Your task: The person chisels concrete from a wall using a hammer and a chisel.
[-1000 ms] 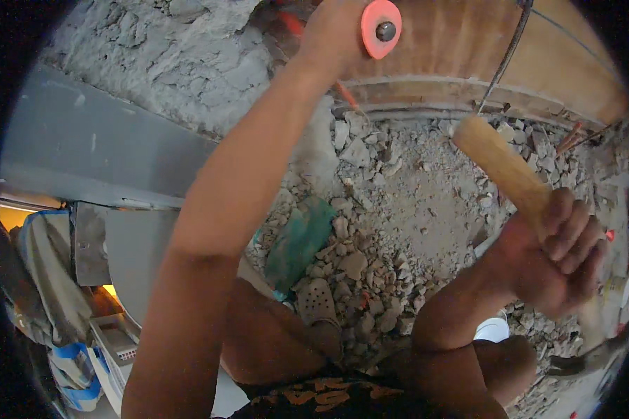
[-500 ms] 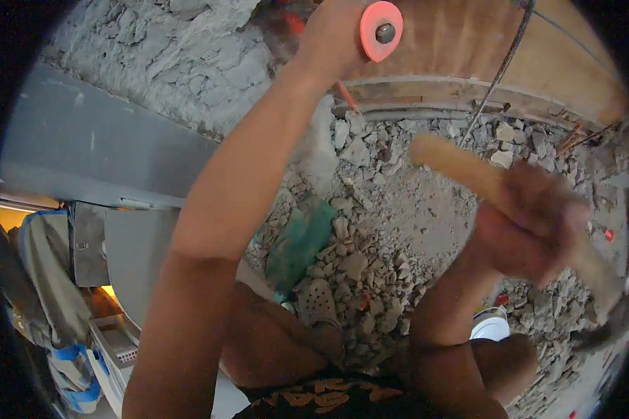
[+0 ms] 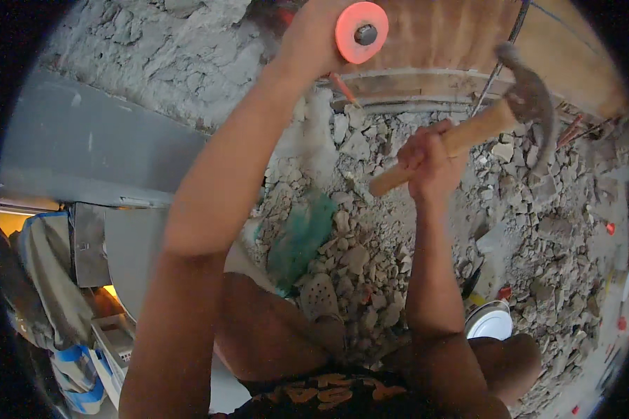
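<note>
At the top of the view my left hand [image 3: 311, 38] is wrapped round a chisel [image 3: 365, 34] with a round pink guard, its metal striking end facing me. The chisel's tip is hidden behind my hand, near the rough grey wall [image 3: 168, 63]. My right hand [image 3: 432, 160] grips the wooden handle of a claw hammer [image 3: 482, 129]. Its dark metal head points to the upper right, apart from the chisel and above the rubble.
Broken rubble [image 3: 356, 262] covers the floor around my feet. A green sack [image 3: 300, 241] lies beside my shoe [image 3: 319, 297]. A white-lidded bucket [image 3: 490, 324] stands by my right knee. A steel bar [image 3: 500, 66] rises before the wooden board [image 3: 433, 35]. A grey beam [image 3: 105, 140] runs along the left.
My right hand has moved up and to the left, swinging the hammer's head from lower right to upper right. My left hand has shifted slightly left with the chisel.
</note>
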The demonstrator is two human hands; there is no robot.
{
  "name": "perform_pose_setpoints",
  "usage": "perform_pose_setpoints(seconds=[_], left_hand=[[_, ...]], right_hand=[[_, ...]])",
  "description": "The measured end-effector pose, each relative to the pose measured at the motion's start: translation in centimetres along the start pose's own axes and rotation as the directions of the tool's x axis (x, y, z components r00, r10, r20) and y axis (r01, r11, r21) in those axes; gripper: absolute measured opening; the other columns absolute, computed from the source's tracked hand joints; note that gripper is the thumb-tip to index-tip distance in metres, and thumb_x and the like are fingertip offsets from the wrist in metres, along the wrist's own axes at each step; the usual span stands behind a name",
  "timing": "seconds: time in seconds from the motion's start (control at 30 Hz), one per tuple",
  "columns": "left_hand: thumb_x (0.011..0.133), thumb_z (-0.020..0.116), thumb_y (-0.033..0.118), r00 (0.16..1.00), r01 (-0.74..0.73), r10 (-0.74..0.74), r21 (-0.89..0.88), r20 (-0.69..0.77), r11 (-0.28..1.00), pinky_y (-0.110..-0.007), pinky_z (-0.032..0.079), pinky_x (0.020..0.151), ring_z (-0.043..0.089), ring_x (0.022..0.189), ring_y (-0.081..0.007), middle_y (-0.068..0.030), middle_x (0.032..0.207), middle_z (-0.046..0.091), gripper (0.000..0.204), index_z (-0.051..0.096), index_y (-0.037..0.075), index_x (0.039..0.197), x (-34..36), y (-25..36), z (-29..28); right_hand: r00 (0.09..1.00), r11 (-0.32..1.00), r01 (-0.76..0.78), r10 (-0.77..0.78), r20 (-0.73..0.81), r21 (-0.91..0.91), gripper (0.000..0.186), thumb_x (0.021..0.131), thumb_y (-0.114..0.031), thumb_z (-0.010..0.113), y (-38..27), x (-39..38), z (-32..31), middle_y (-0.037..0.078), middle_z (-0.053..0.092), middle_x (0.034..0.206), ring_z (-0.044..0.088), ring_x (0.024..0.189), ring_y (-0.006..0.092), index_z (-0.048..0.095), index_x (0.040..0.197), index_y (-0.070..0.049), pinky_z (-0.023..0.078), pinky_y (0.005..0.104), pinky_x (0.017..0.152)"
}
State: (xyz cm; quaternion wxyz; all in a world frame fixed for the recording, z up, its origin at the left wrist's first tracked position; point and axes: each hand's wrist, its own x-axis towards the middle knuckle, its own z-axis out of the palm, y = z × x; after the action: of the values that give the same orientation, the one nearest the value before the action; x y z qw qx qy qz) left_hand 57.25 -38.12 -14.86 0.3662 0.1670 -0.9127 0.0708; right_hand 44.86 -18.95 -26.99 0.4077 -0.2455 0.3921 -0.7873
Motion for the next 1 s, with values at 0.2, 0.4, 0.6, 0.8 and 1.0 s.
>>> perform_pose_setpoints(seconds=[0.2,0.4,0.6,0.8,1.0], left_hand=[[0.066,0.079,0.016,0.985,-0.152,0.155,-0.046,0.075,0.987,-0.038,0.049,0.081,0.063,0.091,-0.0274,-0.0059,0.089,0.069,0.026,0.071,0.014,0.091,-3.6,-1.5,-3.1],[0.070,0.078,0.014,0.969,0.190,-0.209,0.148,0.130,0.971,-0.038,0.052,0.077,0.066,0.088,-0.0325,-0.0099,0.098,0.069,0.028,0.068,0.011,0.096,2.1,2.2,0.7],[0.065,0.077,0.018,0.977,-0.072,0.065,0.025,0.205,0.997,-0.039,0.050,0.077,0.064,0.087,-0.0308,-0.0096,0.094,0.068,0.032,0.068,0.010,0.095,-2.8,-1.7,-2.1],[0.064,0.078,0.018,0.993,-0.103,0.097,0.087,0.070,0.991,-0.041,0.048,0.082,0.062,0.093,-0.0317,-0.0097,0.100,0.067,0.041,0.067,0.009,0.103,0.4,1.2,2.0],[0.063,0.080,0.022,0.972,-0.092,0.106,-0.078,0.208,0.993,-0.042,0.046,0.089,0.059,0.101,-0.0301,-0.0077,0.105,0.067,0.046,0.067,0.010,0.105,-4.8,-1.0,-3.2]], right_hand=[[0.999,0.929,0.036,-0.028,-0.027,0.369,0.012,0.085,-0.003,0.054,-1.3,-0.3,-1.2,0.004,0.045,0.060,0.045,0.047,0.0148,0.043,0.084,-0.007,0.040,0.0302,0.044],[0.992,0.976,-0.007,0.035,-0.124,0.218,0.015,0.084,-0.002,0.056,-1.4,-1.2,-3.6,0.004,0.045,0.061,0.042,0.047,0.0133,0.043,0.083,-0.009,0.040,0.0310,0.043],[0.992,0.882,-0.007,0.066,-0.109,0.471,0.018,0.084,-0.002,0.055,-1.5,0.4,-3.0,0.000,0.040,0.062,0.036,0.046,0.0125,0.046,0.094,-0.013,0.036,0.0307,0.045],[0.993,0.926,-0.003,0.046,-0.106,0.377,0.019,0.083,0.002,0.053,0.7,2.2,-3.7,0.004,0.046,0.063,0.043,0.049,0.0127,0.041,0.093,-0.009,0.039,0.0293,0.043],[0.988,0.958,-0.027,0.069,-0.140,0.286,0.016,0.085,-0.004,0.057,1.6,1.8,-2.4,0.001,0.039,0.061,0.035,0.046,0.0118,0.043,0.085,-0.011,0.038,0.0309,0.045]])
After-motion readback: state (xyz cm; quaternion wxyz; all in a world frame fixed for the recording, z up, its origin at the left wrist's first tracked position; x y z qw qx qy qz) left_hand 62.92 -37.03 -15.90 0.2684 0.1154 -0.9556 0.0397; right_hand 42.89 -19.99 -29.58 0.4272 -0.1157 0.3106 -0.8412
